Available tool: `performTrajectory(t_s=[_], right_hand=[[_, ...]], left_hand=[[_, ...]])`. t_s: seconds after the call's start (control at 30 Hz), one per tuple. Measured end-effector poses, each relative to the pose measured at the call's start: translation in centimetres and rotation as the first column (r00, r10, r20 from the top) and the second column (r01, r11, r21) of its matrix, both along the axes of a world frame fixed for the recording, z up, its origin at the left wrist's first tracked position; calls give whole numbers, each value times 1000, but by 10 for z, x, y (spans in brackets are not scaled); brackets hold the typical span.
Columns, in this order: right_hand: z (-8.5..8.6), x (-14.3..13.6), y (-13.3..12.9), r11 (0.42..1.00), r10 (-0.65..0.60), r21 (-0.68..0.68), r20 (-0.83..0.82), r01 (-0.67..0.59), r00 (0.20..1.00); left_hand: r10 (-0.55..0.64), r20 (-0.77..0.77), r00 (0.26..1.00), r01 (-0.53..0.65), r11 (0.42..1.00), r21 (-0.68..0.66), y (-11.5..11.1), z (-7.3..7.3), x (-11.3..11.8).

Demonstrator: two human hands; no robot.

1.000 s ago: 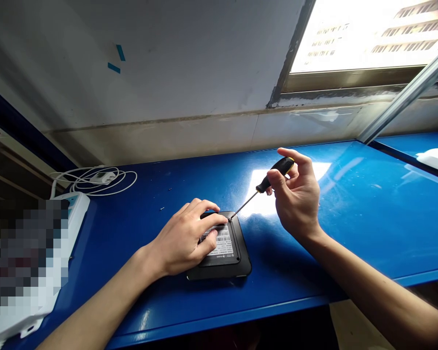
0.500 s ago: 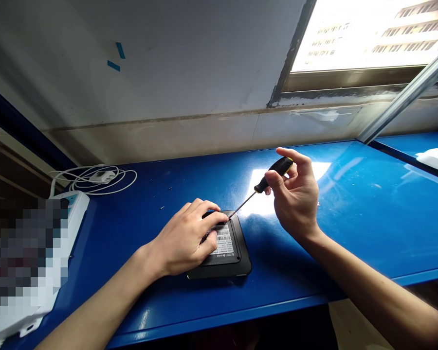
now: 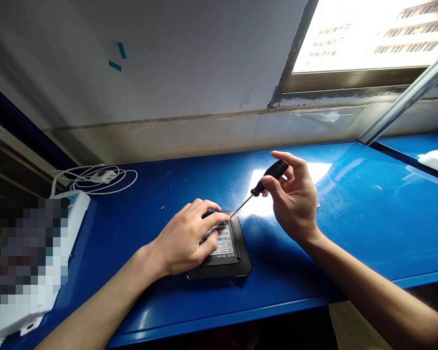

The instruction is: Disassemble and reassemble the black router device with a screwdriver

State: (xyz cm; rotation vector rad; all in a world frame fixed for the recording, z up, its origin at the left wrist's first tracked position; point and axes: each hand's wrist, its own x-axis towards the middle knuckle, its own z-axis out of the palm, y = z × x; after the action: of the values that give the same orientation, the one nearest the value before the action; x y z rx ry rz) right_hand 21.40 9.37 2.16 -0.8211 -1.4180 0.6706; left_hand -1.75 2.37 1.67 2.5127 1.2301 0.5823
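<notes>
Pale grey wall (image 3: 204, 58) up top with two bits of blue tape (image 3: 121, 50) on it, bright window (image 3: 354, 39) over on the right, and below that a shiny blue tabletop (image 3: 368, 209). Black device (image 3: 245, 253) lies flat on it near the front edge, barcode label (image 3: 223, 245) facing up. Left hand (image 3: 190, 238) is draped across it, fingers loosely spread, pressing on the top face. Right hand (image 3: 295, 199) has a black-and-yellow screwdriver (image 3: 275, 175) pinched by the handle, tilted, its tip at the device's far right corner, right beside the left index fingertip; too small to tell if it's seated in anything. Coiled white cable (image 3: 136, 180) sits back left, plus a tiny metallic piece (image 3: 162, 208) nearer the device.
</notes>
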Motion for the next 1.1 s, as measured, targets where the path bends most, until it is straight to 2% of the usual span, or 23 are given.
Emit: performTrajectory(t_s=[0.17,0.47,0.73,0.87,1.0,1.1], right_hand=[[0,-1,-1,999,25,-22,-16,-25,1000],[-7,-2,0,994,40,-106,16,-38,999],[-6,1,11,989,-106,-114,-89,96,990],[1,-21,25,994,-17,-112,-77,9,997],[3,-63,37,990,113,-83,-58,-118,992],[1,-91,45,984,151,-94,-36,-154,988]], left_hand=[[-3,-8,1000,3,1000,-7,-1,1,0],[72,35,997,-71,997,-30,0,1,0],[231,41,972,-232,973,4,-1,-4,4],[260,34,965,-260,965,16,-3,-5,6],[267,21,964,-267,963,22,-5,-4,7],[266,11,964,-266,964,23,-5,-4,7]])
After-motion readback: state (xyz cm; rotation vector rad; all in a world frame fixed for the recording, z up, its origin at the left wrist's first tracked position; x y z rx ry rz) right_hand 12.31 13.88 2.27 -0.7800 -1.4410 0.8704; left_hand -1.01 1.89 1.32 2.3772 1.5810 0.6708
